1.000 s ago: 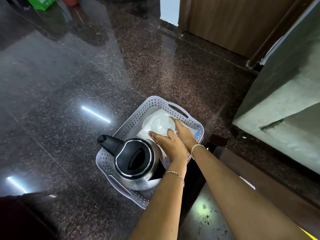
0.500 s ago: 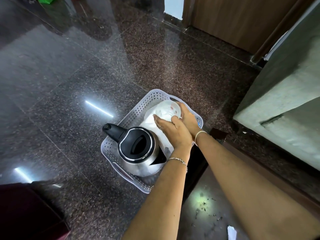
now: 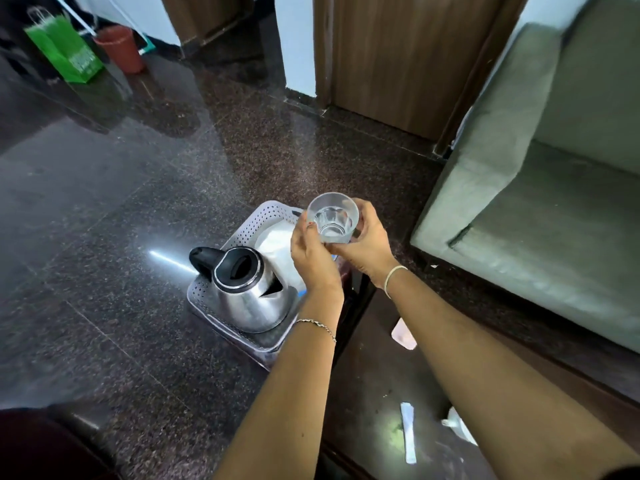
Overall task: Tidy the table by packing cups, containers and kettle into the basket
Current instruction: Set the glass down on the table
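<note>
A white perforated basket (image 3: 242,230) sits on the dark granite floor. Inside it stand a steel kettle (image 3: 247,292) with a black lid and handle, and a white container (image 3: 277,245) behind it. A clear glass cup (image 3: 332,218) is held up above the basket's far right corner, mouth toward me. My left hand (image 3: 313,258) grips its left side and my right hand (image 3: 367,244) cups it from below and the right.
A grey sofa (image 3: 540,188) stands at the right. The dark table (image 3: 381,410) at lower right holds a white sachet (image 3: 408,433) and paper scraps. A green bag (image 3: 64,51) and a red bucket (image 3: 121,48) stand far left. Wooden doors are behind.
Both hands lifted the glass cup up out of the basket, toward me and to the right. My head tilted up, showing more of the room.
</note>
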The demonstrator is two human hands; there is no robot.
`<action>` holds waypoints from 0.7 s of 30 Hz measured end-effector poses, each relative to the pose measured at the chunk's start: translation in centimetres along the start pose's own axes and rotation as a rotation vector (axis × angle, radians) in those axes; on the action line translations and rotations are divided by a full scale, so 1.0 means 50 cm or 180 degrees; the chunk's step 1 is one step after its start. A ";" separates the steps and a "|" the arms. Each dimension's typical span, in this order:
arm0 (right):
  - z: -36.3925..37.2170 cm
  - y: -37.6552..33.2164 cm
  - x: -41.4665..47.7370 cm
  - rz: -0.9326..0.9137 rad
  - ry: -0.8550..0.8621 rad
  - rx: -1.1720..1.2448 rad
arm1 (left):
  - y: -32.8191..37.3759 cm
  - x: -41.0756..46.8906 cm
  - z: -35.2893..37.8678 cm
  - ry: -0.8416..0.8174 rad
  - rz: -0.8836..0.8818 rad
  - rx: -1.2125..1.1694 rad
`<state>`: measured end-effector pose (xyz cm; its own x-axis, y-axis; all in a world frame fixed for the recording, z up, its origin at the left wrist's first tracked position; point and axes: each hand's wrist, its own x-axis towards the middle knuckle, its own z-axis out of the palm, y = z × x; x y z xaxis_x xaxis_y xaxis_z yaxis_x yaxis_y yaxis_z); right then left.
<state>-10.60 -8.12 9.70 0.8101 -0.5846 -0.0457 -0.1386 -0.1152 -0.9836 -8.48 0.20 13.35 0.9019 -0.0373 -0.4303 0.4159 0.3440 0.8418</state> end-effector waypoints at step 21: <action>-0.328 0.038 -0.552 0.0143 0.1287 -0.0063 | -0.155 -0.429 -0.106 -0.2527 -0.1063 0.1097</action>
<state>-42.59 -5.37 11.94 0.5141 -0.8577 -0.0123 -0.1830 -0.0956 -0.9784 -31.68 3.32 14.34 0.4915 -0.7597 -0.4258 0.5655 -0.0934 0.8194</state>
